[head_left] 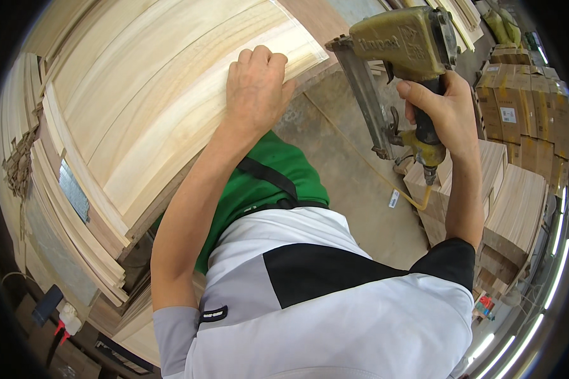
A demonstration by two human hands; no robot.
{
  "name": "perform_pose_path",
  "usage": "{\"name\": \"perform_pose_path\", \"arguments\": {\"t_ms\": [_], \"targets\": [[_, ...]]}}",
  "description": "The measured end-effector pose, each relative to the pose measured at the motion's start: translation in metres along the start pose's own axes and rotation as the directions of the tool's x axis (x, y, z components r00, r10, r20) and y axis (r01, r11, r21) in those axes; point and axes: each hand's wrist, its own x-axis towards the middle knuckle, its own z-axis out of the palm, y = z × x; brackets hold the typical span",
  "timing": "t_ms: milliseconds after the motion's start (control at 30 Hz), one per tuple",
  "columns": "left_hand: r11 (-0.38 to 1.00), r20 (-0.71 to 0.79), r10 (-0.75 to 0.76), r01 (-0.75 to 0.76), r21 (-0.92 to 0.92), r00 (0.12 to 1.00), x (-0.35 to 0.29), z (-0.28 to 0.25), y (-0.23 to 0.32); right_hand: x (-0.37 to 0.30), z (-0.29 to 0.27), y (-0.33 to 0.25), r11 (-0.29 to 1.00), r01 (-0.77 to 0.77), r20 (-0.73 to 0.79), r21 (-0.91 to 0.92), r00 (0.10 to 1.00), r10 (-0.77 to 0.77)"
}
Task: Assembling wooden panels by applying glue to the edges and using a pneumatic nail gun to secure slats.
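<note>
My right hand [454, 107] is wrapped round the grip of a pneumatic nail gun [395, 44]. The gun has a worn olive-gold body and a long grey magazine, and is held up in the air away from the wood. A yellow air hose [425, 199] joins the bottom of its handle. My left hand [257, 85] rests on a pale wooden panel [171, 88] close to its near right edge. Its fingers are curled and pressed together, with the tips hidden beneath; whether anything is inside them does not show.
Thin wooden strips [76, 221] lie along the panel's left side. Stacked wooden boards [512, 202] stand at the right, with taped cardboard boxes [518, 107] behind them. The hose trails over the concrete floor [354, 139]. A white bottle with a red nozzle [69, 321] sits lower left.
</note>
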Motion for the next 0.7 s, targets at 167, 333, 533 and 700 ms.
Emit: {"name": "perform_pose_path", "arguments": {"t_ms": [167,333,533,700], "targets": [[0.999,-0.026,0.015,-0.016,-0.029,1.0,-0.002,0.002,-0.002,0.003,0.005,0.0,1.0,0.003,-0.005,-0.005,1.0,-0.003],[1.0,-0.028,0.017,-0.018,-0.023,0.999,-0.002,0.002,-0.003,0.008,0.009,-0.003,0.999,-0.016,0.019,-0.051,1.0,0.017],[0.999,-0.03,0.014,-0.015,-0.046,0.999,-0.001,0.002,-0.002,0.015,0.012,-0.008,0.99,-0.002,0.053,-0.138,0.999,0.009],[0.998,-0.025,-0.006,0.004,-0.056,1.0,-0.001,0.004,-0.001,0.018,0.014,-0.014,0.986,0.004,0.08,-0.166,0.997,0.009]]}}
